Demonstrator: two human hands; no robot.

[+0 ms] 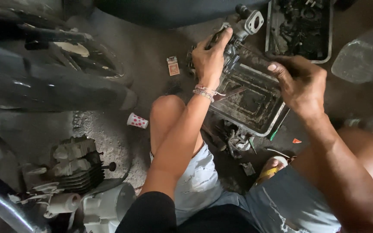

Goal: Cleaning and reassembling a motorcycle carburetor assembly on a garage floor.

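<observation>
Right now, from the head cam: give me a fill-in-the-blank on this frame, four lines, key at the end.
1. The left hand holds a grimy metal engine part above a rectangular metal ____.
2. The right hand grips that tray's ____ edge.
3. The small paper cup on the floor is white with ____ dots.
4. The left wrist wears beaded ____.

Missing words: tray; far; red; bracelets

A greasy grey metal carburettor [238,32] with a round flanged opening is sitting tilted at upper centre of the frame, hanging above the far corner of a grimy rectangular metal tray [255,101] lying centre-right.
</observation>
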